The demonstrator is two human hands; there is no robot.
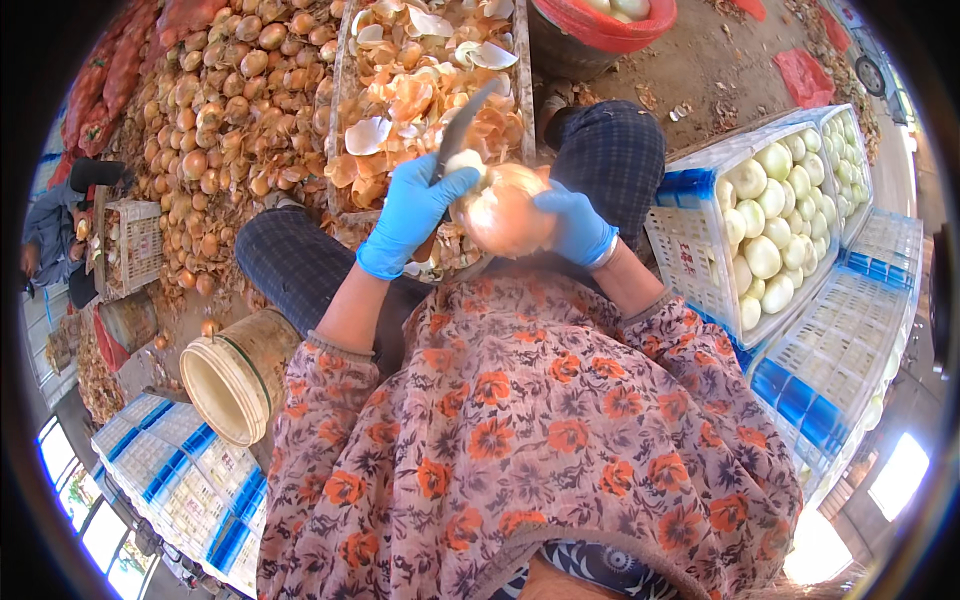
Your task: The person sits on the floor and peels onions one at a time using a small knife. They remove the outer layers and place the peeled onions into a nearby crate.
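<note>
In my blue-gloved left hand [418, 206] is a knife, its dark blade [463, 127] pointing up and away from me. My left thumb lies at the pale end of a large onion [510, 214], beside the blade. The onion has yellow-brown outer skin with a whitish patch at that end. My gloved right hand [577, 221] grips the onion from the other side. Just beyond both hands, a crate [527, 82] holds loose onion skins [409, 94] and white peeled layers. The knife handle is mostly hidden by my left hand.
Unpeeled onions [247, 97] are heaped at left. Peeled onions [772, 217] fill a plastic crate [686, 255] at right. A tipped bucket [225, 390] lies near my left knee. A red-lined tub [577, 45] stands ahead. Another person [52, 225] sits at far left beside a crate [139, 244].
</note>
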